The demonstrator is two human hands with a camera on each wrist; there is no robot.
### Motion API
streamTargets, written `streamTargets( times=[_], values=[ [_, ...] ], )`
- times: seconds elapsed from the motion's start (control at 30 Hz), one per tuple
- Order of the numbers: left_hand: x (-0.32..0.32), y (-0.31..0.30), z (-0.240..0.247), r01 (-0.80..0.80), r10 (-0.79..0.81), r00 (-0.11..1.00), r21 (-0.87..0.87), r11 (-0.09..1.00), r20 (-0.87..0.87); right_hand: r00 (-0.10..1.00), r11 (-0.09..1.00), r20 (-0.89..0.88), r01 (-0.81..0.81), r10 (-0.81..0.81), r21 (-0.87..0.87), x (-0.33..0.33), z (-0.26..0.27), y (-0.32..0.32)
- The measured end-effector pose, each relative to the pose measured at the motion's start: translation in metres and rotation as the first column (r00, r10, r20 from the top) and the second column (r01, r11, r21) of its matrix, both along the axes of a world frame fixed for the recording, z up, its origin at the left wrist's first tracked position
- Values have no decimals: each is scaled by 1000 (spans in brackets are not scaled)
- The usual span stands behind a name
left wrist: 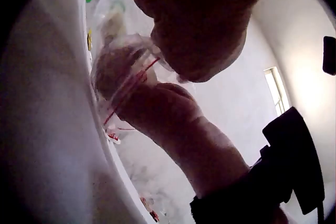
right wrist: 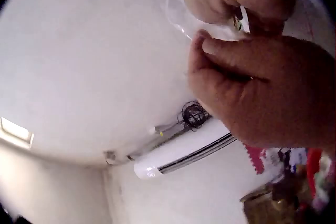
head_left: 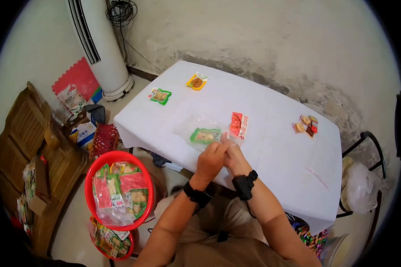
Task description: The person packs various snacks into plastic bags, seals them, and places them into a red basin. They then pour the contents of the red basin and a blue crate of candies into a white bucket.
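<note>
At far left stands a wooden settee point(head_left: 20, 129) with slatted panels and a polished grain. Beside it, a round red plastic bucket point(head_left: 115, 155) is heaped with glossy sealed food packets, pink and green; a smaller red basin point(head_left: 130, 249) below holds more. Their print is too small to read.

A smooth white cloth covers the bench point(head_left: 272, 155). On its left part lie a green-edged packet point(head_left: 160, 95) and a yellow-edged packet point(head_left: 197, 81). Near the front edge, a thin, crinkled clear bag point(head_left: 182, 129) lies spread, another green packet point(head_left: 206, 135) showing through its film. The left hand point(head_left: 211, 161) and right hand point(head_left: 233, 155) meet at the bag's right end, the fingers of both curled and pinching its film; a red line runs along the edge.

Just beyond the hands is a flat red packet point(head_left: 238, 124) with pale, illegible characters. Farther right lie small wrapped pieces point(head_left: 305, 124), then a clear strip point(head_left: 317, 178) with a red line, and beside the bench a crumpled white plastic bag point(head_left: 362, 187).
</note>
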State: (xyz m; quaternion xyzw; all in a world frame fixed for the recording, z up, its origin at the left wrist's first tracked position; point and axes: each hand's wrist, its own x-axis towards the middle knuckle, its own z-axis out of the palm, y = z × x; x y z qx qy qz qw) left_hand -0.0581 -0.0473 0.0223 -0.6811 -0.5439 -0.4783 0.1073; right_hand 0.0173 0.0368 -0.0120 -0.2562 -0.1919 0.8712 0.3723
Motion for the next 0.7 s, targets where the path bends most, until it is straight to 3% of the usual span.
streamTargets(
  times=[0.17, 0.23, 0.33, 0.47, 0.5, 0.53, 0.57, 0.6, 0.63, 0.67, 0.7],
  values=[
    [-3, 3, -5, 7, -9, 993, 18, 1000, 118, 986, 997, -163, 38, -28, 62, -12, 13, -10],
    [-2, 1, -5, 15, -14, 990, -8, 1000, 138, 962, 975, -208, 200, -177, 96, -18, 21, -17],
    [-1, 0, -2, 26, -22, 987, -20, 999, 156, 959, 987, -238, 160, -152, 16, -21, -2, -3],
    [-2, 2, -6, 37, -34, 987, -14, 999, 158, 991, 993, -71, 115, -114, 11, -6, -6, 1],
    [-3, 2, -5, 46, -42, 987, -18, 999, 157, 934, 818, 325, -69, -149, 571, 9, 2, -5],
    [-5, 1, -2, 59, -53, 988, -38, 998, 148, 718, 394, 579, -439, -387, 808, 21, 5, -9],
    [-6, 1, 0, 72, -64, 988, -58, 996, 139, 713, 402, 579, -433, -396, 807, 28, -3, -11],
    [-6, 2, -1, 85, -76, 988, -58, 995, 137, 968, 760, 252, -153, -14, 631, 33, -13, -12],
    [-7, 2, -2, 54, -34, 980, -99, 994, 194, 945, 974, -294, -82, 143, 209, 35, -18, -12],
    [-8, 2, -3, 23, 13, 968, -143, 989, 250, 999, 999, 29, 33, -34, 38, 37, 43, -45],
    [-8, 2, -5, 31, 6, 968, -142, 989, 251, 999, 998, 29, 40, -42, 39, 48, 44, -44]
  ],
)
